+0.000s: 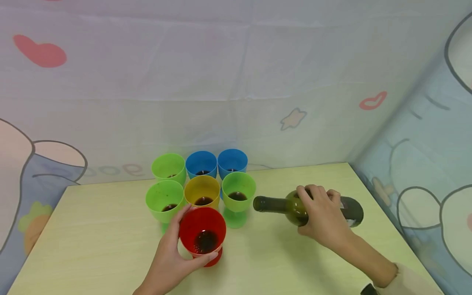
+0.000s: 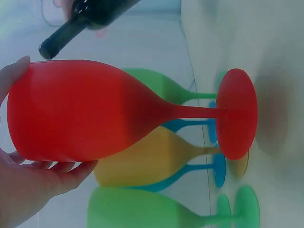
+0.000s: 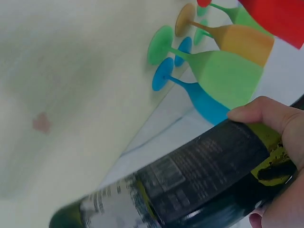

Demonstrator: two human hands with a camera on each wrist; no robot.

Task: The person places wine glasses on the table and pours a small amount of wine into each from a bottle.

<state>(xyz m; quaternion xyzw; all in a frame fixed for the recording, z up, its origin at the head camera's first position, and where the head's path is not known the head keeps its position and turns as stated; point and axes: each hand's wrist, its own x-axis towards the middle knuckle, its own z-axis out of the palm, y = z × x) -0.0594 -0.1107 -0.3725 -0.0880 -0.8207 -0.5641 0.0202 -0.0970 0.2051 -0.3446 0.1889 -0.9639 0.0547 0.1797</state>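
Observation:
My left hand [image 1: 171,256] grips a red goblet [image 1: 203,224] around its bowl, with dark liquid at the bottom. In the left wrist view the foot of the red goblet [image 2: 236,114] appears raised off the table. My right hand [image 1: 326,215] holds a dark green wine bottle [image 1: 273,204] by its body. The bottle lies nearly level, its mouth pointing left, to the right of the goblets and apart from them. In the right wrist view, the bottle's dark label [image 3: 204,171] shows below my thumb.
Behind the red goblet stand a yellow goblet [image 1: 202,189], green goblets [image 1: 239,186] and blue goblets [image 1: 201,162], close together, with dark liquid visible inside. They stand on a pale table [image 1: 110,229] near its back edge. A printed cloth [image 1: 206,73] hangs behind and at the sides.

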